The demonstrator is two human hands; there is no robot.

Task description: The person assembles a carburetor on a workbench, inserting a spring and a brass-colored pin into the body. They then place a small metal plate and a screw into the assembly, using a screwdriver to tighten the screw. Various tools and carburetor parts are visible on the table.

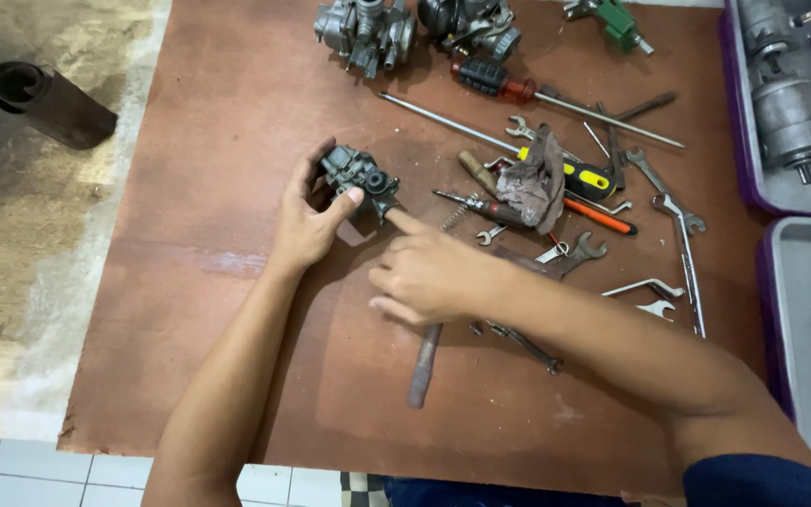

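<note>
Hands meet over a small grey metal carburetor (359,178) that sits on the brown tabletop (237,310), a little left of the middle. We see the left hand (307,221) curled around the carburetor's left side, its thumb pressed on the front of the part and its fingers wrapped behind it, so the hand is pinching the part between thumb and fingers. The right hand (424,277) lies just to the right; its index finger is stretched out and its tip touches the lower right corner of the carburetor, while the other fingers are folded loosely inward and hold nothing that we can see.

Under the right hand a rusty metal bar (422,366) lies on the tabletop, pointing toward us. To the right of the hands we see a loose heap of tools: a dirty rag (532,183) draped over a yellow and black screwdriver (586,178), an orange-handled screwdriver (603,218) beside it, and several wrenches (673,211) scattered near the right edge. Further back lie a red and black screwdriver (495,80) with a long shaft and two more carburetors (365,33) near the far edge. A grey tray with a purple rim (753,178) at the right holds metal cylinders (792,117). A dark pipe (49,101) lies on the floor at the left.
</note>
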